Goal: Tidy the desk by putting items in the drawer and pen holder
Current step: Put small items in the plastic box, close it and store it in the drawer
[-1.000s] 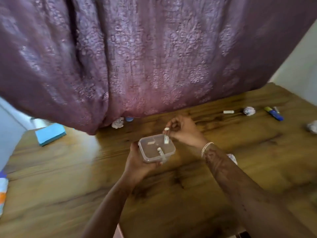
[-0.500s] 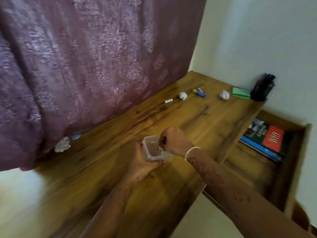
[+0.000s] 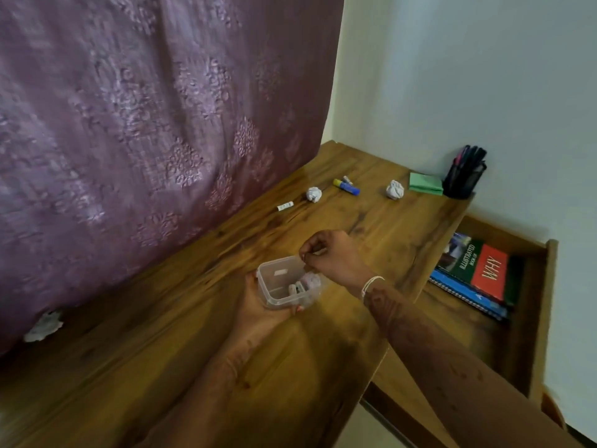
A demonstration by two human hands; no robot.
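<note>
My left hand (image 3: 258,315) holds a small clear plastic container (image 3: 274,286) from below, above the wooden desk (image 3: 181,321). Small white pieces (image 3: 296,288) lie inside it. My right hand (image 3: 336,257) hovers at the container's far right corner with its fingertips pinched together; nothing shows clearly between them. A black mesh pen holder (image 3: 463,176) with pens stands at the desk's far right corner. Beside the desk on the right is the open drawer (image 3: 546,312), with books (image 3: 478,270) in it.
On the far part of the desk lie a small white stick (image 3: 285,206), two crumpled paper balls (image 3: 314,194) (image 3: 394,189), a blue and yellow glue stick (image 3: 346,187) and green sticky notes (image 3: 425,183). Another paper ball (image 3: 43,326) sits by the purple curtain (image 3: 145,124).
My view has swung right, bringing the drawer and pen holder into sight. My right hand put its white piece into the container and has lifted to the rim.
</note>
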